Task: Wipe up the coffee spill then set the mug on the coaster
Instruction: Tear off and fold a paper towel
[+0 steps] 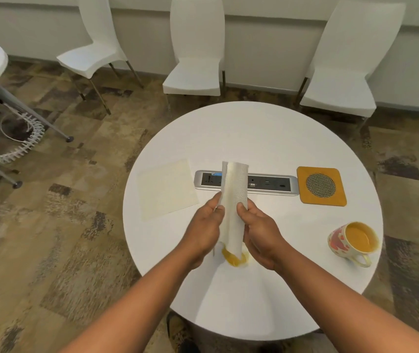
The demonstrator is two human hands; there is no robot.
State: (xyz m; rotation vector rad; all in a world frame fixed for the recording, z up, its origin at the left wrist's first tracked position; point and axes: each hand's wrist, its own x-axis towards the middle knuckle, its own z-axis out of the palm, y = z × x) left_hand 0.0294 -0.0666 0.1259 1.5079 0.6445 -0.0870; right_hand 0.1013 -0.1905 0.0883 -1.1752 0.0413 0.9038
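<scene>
Both forearms reaching over the near edge of the round table (267,128), left hand (203,231) and right hand (260,234) pinching a folded paper towel (234,200) upright between them, its lower end touching the coffee spill (234,259), mug (353,242) near the right edge, coaster (321,186) beyond it, apart.

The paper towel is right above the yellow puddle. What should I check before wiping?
1. Both hands, left and right, hold the paper towel: ok.
2. Towel's lower end over the spill: ok.
3. Spill wiped up: not ok, puddle shows.
4. Mug apart from the spill: ok.
5. Coaster free for the mug: ok.
6. Power strip dry: cannot tell.
</scene>
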